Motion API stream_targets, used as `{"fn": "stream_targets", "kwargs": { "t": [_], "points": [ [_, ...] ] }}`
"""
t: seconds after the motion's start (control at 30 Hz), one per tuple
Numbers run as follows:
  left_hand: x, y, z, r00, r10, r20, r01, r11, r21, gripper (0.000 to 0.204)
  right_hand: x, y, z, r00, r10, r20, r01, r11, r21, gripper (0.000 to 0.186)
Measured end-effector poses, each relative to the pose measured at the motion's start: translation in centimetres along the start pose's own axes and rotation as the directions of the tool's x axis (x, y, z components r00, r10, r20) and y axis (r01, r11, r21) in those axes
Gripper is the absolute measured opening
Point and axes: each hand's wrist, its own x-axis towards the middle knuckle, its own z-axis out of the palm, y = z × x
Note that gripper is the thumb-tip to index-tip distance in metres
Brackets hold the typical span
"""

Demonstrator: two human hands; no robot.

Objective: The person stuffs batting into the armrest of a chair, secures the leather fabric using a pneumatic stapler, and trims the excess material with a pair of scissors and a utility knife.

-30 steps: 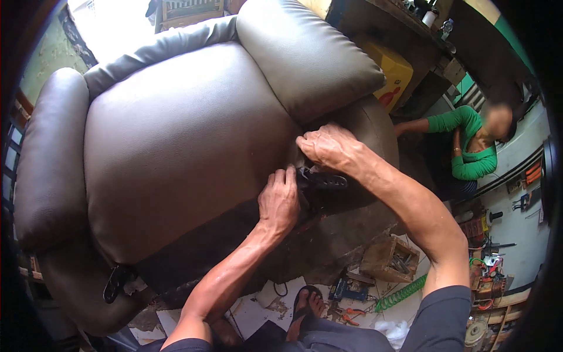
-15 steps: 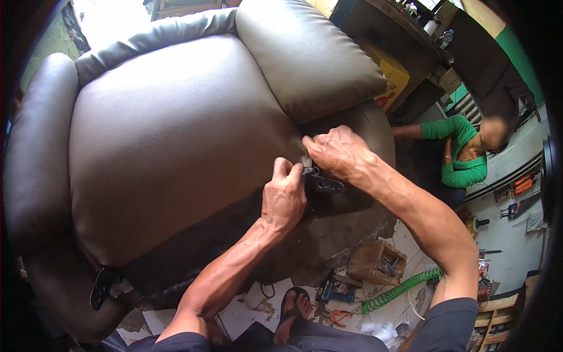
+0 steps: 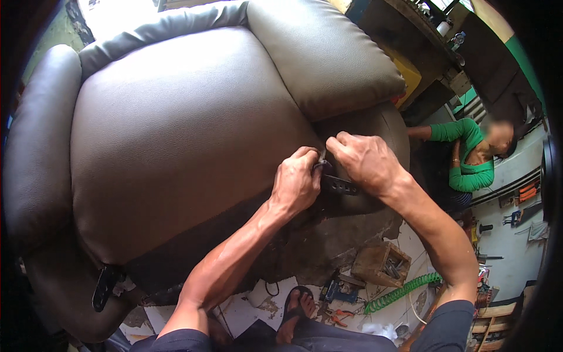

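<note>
A large brown leather recliner seat (image 3: 182,135) stands in front of me, its right front corner between my hands. My left hand (image 3: 297,180) is closed in a pinch at that corner, and what its fingertips grip is hidden. Close beside it, my right hand (image 3: 368,163) is also closed, thumb and fingers bent together; its grip is too small to make out. A short pale piece (image 3: 322,157) shows between the two hands. Just below them a black perforated metal bracket (image 3: 340,185) sticks out from the corner. A similar black bracket (image 3: 102,287) hangs at the left front corner.
A wooden box of metal pieces (image 3: 382,264), a blue-and-black tool (image 3: 341,286), orange-handled pliers (image 3: 340,317) and a coiled green hose (image 3: 404,293) lie on the floor. A person in a green top (image 3: 472,155) sits at the right. Wooden slats (image 3: 495,325) lie lower right.
The recliner and the bracket sit slightly farther right in view. Both hands have shifted right with the corner, and the small gap between their fingertips looks wider.
</note>
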Motion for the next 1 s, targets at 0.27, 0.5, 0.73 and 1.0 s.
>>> {"fn": "stream_targets", "kwargs": {
  "t": [0.27, 0.5, 0.73, 1.0],
  "points": [
    [1.4, 0.9, 1.6, 0.985, -0.155, -0.079, 0.145, 0.983, -0.115, 0.023, -0.7, 1.6, -1.1, 0.903, -0.230, 0.364, 0.279, 0.956, -0.088, 0.021],
    [1.9, -0.6, 1.6, 0.985, 0.068, -0.160, -0.068, 0.998, 0.006, 0.012, 0.9, 2.5, 5.1, 0.839, -0.188, 0.511, 0.430, 0.804, -0.410, 0.024],
    [2.1, 1.5, 0.0, 0.981, 0.055, 0.186, -0.072, 0.993, 0.090, 0.014, 0.5, 3.1, 6.1, 0.834, -0.139, 0.534, 0.414, 0.797, -0.439, 0.024],
    [1.4, -0.8, -2.1, 0.910, 0.346, 0.229, -0.404, 0.863, 0.303, 0.061, 0.8, 2.2, 5.3, 0.838, -0.251, 0.484, 0.486, 0.747, -0.454, 0.030]
  ]
}}
